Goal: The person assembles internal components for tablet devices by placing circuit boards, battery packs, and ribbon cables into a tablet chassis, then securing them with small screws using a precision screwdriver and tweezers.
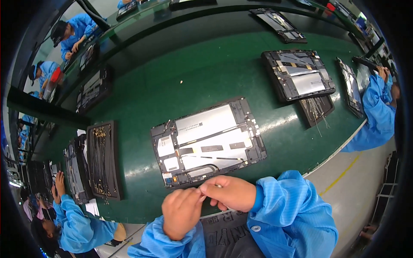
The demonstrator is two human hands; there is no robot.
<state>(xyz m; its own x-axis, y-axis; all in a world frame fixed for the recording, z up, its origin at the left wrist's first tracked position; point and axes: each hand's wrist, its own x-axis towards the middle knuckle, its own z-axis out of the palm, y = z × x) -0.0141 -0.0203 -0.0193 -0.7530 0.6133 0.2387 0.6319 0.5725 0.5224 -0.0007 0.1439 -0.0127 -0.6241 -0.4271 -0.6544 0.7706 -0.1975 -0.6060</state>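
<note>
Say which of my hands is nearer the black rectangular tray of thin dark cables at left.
Left: your bare left hand is right of the tray; your bare right hand is farther right.

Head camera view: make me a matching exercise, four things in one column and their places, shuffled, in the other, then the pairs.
1. Opened tablet
2. Tray of dark cables
3. Small whitish scrap
4. Right hand

A. Fingertips meeting the left hand
B. Just beyond both hands
C. On the green tabletop, beyond the opened tablet
D. Left of the opened tablet

Pairs: 1-B, 2-D, 3-C, 4-A
</note>
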